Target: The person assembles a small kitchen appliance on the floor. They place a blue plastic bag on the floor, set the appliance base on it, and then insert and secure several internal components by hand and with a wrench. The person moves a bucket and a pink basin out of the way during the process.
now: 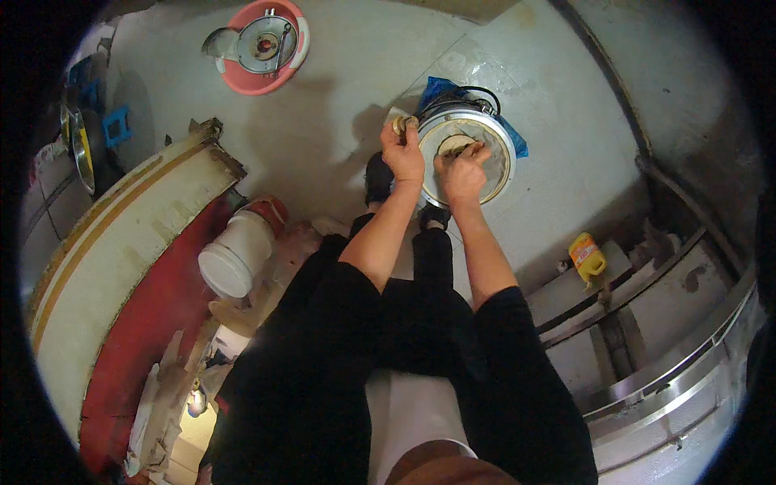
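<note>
Pinched a small pale round piece (402, 124) in the fingertips of the left hand (402, 155), fingers curled shut on it, right at the left rim of the round steel basin (508, 158). Clasped a larger pale piece (455, 144) in the right hand (462, 176), fingers bent close around it, thumb on top, low inside the basin toward its left half. Kept both hands side by side, nearly touching, directly above the basin on the pale floor (356, 73). Could not make out what kind of thing the pieces were, nor whether more of them lay in the basin, most of its inside being hidden behind the hands; judged, then, only this much: one piece in each hand, being worked on, nothing finished set down anywhere near the basin, and no telling how much was done or left. Spotted a crumpled blue bag (436, 87) under and behind the basin, with a black cord (483, 94) looped at its far rim. Noted, well to the left of the basin and farther off, a red tub (246, 81) carrying a metal lid (265, 44). Noted, nearer than the basin and to its left, a white plastic jar (233, 257) lying beside a big round cream-and-red board (113, 275). Saw a yellow bottle (588, 257) to the right of the basin, nearer the body, on a grey step.
</note>
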Available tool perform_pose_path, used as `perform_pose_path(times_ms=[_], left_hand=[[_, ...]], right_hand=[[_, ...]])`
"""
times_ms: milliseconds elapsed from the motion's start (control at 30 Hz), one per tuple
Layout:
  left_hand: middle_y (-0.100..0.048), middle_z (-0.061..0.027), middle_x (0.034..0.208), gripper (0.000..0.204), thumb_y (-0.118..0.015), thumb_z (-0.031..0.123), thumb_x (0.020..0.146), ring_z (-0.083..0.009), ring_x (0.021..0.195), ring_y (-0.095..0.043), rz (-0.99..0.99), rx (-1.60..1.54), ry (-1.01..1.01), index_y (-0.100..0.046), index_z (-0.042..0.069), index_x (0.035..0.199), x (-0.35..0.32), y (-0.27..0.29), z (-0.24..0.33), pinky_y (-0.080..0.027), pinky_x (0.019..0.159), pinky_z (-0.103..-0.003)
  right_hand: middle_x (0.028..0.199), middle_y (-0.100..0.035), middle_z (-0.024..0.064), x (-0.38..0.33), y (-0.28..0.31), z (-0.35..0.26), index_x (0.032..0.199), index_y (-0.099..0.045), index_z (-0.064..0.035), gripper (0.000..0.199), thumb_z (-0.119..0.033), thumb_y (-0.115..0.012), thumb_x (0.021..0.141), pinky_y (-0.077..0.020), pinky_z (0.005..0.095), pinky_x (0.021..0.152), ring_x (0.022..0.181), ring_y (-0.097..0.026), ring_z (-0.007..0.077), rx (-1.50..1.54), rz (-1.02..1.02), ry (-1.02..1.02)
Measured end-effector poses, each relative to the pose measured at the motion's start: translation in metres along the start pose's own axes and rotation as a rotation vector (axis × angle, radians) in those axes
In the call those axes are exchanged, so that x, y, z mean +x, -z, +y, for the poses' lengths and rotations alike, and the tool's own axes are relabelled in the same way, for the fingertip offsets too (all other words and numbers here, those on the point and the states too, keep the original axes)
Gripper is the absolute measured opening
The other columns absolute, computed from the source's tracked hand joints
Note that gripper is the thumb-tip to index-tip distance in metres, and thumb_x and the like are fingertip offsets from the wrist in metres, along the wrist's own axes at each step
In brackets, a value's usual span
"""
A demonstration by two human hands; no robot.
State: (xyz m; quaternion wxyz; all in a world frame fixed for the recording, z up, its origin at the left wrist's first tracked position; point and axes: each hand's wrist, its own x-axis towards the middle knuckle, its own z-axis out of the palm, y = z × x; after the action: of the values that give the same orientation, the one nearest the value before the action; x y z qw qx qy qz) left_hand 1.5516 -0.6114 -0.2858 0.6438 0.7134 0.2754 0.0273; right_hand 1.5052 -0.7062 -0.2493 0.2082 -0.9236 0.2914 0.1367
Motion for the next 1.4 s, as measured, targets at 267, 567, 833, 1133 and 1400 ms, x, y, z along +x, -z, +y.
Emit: perform_pose_path(times_ms=[267, 567, 833, 1133, 1400], left_hand=[[-0.063, -0.0074, 0.101, 0.029, -0.067, 0.010, 0.089, -0.0142, 0.092, -0.060, 0.014, -0.111, 0.139, -0.056, -0.003, 0.112, 0.002, 0.005, 0.010, -0.049, 0.082, -0.028], [-0.062, -0.0102, 0.120, 0.044, -0.063, 0.006, 0.091, -0.0150, 0.104, -0.060, -0.453, 0.086, 0.109, -0.052, -0.002, 0.133, -0.036, 0.042, 0.071, -0.047, 0.091, -0.027], [-0.061, -0.0081, 0.114, 0.042, -0.061, 0.000, 0.090, -0.0147, 0.102, -0.059, -0.855, 0.363, 0.168, -0.054, -0.001, 0.131, -0.057, 0.025, 0.032, -0.047, 0.090, -0.027], [-0.055, -0.0101, 0.115, 0.042, -0.063, 0.004, 0.088, -0.0181, 0.104, -0.058, -0.811, 0.253, 0.181, -0.055, -0.004, 0.129, -0.061, 0.017, 0.025, -0.047, 0.091, -0.029], [-0.058, -0.0110, 0.118, 0.043, -0.060, 0.007, 0.091, -0.0192, 0.105, -0.060, -0.792, 0.225, 0.299, -0.051, -0.008, 0.131, -0.050, 0.012, 0.015, -0.053, 0.090, -0.030]], right_hand=[[0.123, -0.051, 0.0236, 0.006, 0.031, 0.011, 0.126, -0.049, 0.0066, 0.084, -0.056, -0.072, 0.074, -0.0545, 0.0446, 0.073, 0.081, -0.067, 0.0377, -0.028, -0.176, 0.043], [0.088, -0.062, 0.0158, -0.203, 0.047, 0.058, 0.105, -0.065, -0.0083, 0.021, -0.018, -0.064, 0.086, -0.0523, 0.0456, 0.060, 0.071, -0.064, 0.0349, 0.501, -0.223, 0.197], [0.093, -0.063, 0.0123, -0.297, 0.019, 0.082, 0.102, -0.066, -0.0112, 0.020, -0.022, -0.060, 0.087, -0.0537, 0.0454, 0.064, 0.075, -0.065, 0.0333, 0.348, -0.574, 0.172], [0.095, -0.064, 0.0124, -0.307, 0.012, 0.084, 0.101, -0.066, -0.0091, 0.020, -0.022, -0.060, 0.086, -0.0545, 0.0446, 0.067, 0.079, -0.065, 0.0332, 0.390, -0.547, 0.126], [0.093, -0.064, 0.0126, -0.313, 0.006, 0.089, 0.098, -0.066, -0.0092, 0.018, -0.021, -0.060, 0.085, -0.0542, 0.0441, 0.065, 0.078, -0.065, 0.0331, 0.431, -0.546, 0.124]])
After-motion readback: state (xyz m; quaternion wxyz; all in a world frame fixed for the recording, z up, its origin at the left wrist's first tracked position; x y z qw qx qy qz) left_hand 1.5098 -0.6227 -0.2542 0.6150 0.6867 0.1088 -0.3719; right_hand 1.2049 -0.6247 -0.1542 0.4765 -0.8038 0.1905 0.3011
